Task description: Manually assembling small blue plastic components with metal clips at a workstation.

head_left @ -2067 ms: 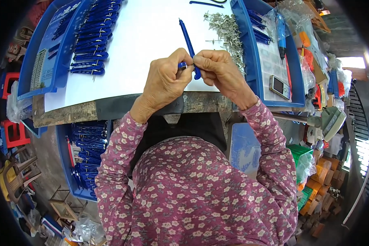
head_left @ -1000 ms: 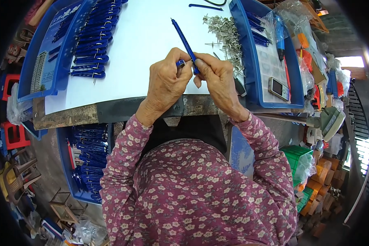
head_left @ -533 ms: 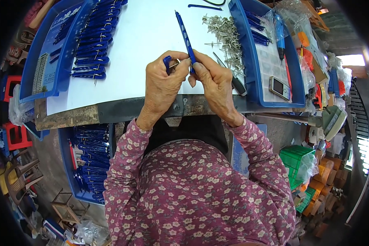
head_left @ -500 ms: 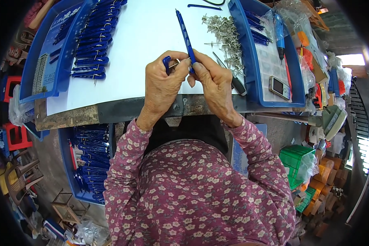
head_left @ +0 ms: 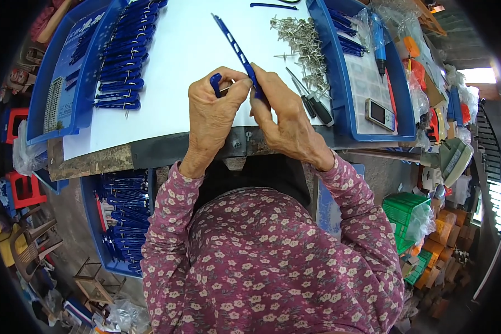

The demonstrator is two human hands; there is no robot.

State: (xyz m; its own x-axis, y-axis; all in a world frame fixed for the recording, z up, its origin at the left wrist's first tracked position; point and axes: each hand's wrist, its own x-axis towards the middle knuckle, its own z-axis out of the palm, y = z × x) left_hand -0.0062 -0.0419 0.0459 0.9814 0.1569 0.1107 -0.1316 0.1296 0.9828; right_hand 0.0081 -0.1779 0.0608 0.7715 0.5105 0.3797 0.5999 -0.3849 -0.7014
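My right hand (head_left: pixel 279 108) grips the lower end of a long blue slotted plastic strip (head_left: pixel 237 49), its narrow tip slanting up and left over the white sheet. My left hand (head_left: pixel 214 108) is closed beside it, thumb and forefinger pinched close to the strip's lower end. A hooked blue plastic piece (head_left: pixel 215 84) sticks out of the left fist, with a bit of metal showing next to it. Fingers hide whether this piece joins the strip. Right of my hands lies a pile of silver metal pins (head_left: pixel 303 47), with dark-handled screwdrivers (head_left: pixel 319 108) in front.
Blue slotted parts with metal ends (head_left: pixel 119 78) are stacked in a row at left, beside a blue tray (head_left: pixel 86 114). The right blue tray (head_left: pixel 345 106) holds a phone (head_left: pixel 379 114) and an electric screwdriver (head_left: pixel 379 44). Below the table edge stands a crate of blue parts (head_left: pixel 128 222).
Both hands have shifted slightly left. The strip leans further left, and my right hand has turned, with its back more over the strip's lower end.
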